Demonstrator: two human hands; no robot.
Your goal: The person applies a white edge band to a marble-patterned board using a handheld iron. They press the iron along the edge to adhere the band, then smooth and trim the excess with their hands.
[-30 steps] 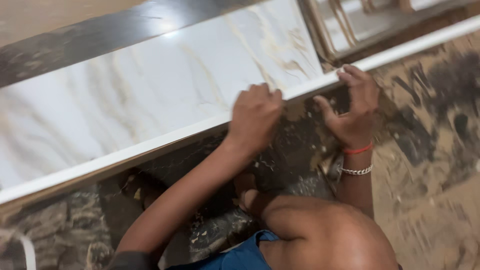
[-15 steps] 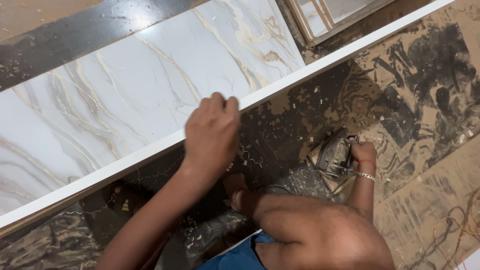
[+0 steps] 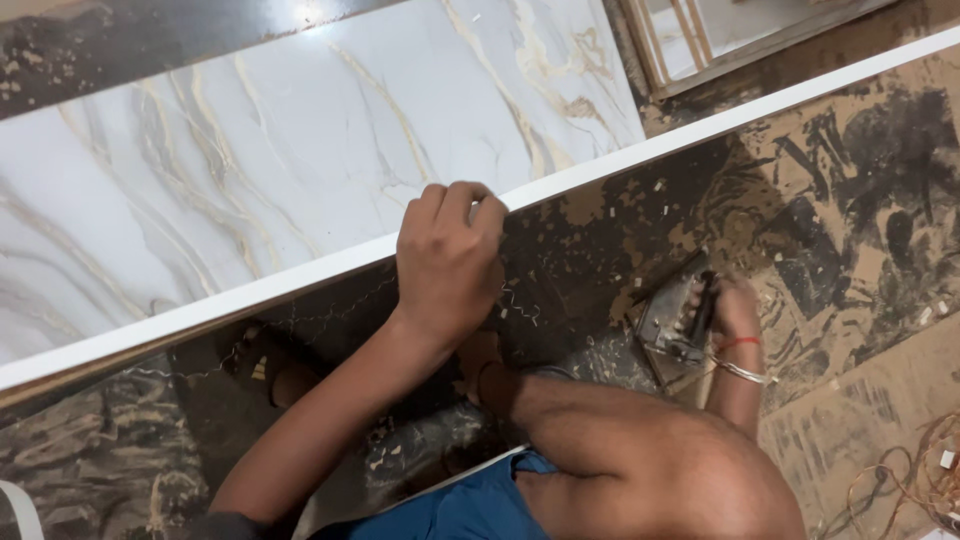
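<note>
The left hand curls its fingers over the white edge strip of the one marble-patterned panel, pinning it. Below that panel, on the dusty floor, the right hand grips one small metal power tool. This looks like the pick-up step; bringing the tool up to the strip's edge would call for a steady hold. One wooden frame lies beyond the panel.

The right hand left the panel edge, now gripping a power tool.
</note>
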